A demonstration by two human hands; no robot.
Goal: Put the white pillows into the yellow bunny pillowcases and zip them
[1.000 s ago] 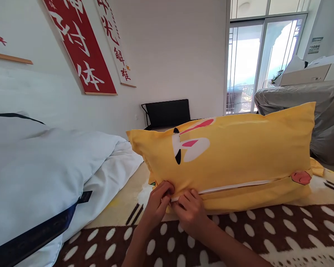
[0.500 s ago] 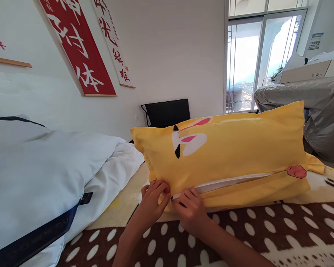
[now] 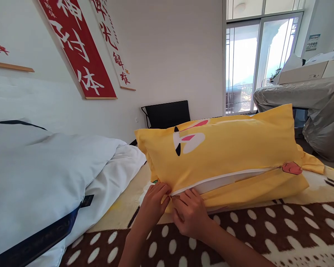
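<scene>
A yellow pillowcase [image 3: 231,142] with a printed white, pink and black figure lies on its side on the bed. Along its front runs a long zipper opening, widest near the middle, and a white inner pillow [image 3: 215,184] shows through the gap. At the left end of this opening, my left hand [image 3: 156,200] pinches the fabric with fingers closed. Just to the right, my right hand [image 3: 191,213] is closed on the lower edge of the opening. The fingertips hide the zipper's end, and I cannot make out the slider.
White pillows [image 3: 44,163] with a dark blue band are piled at the left. Underneath spreads a brown blanket [image 3: 233,237] with cream spots. A black chair [image 3: 167,114] stands by the wall; a plastic-covered piece of furniture [image 3: 323,107] with boxes is at the right.
The pillowcase's upper right corner has shifted left and slightly down. The zipper gap looks a little wider near my right hand. Both hands stay at the left end.
</scene>
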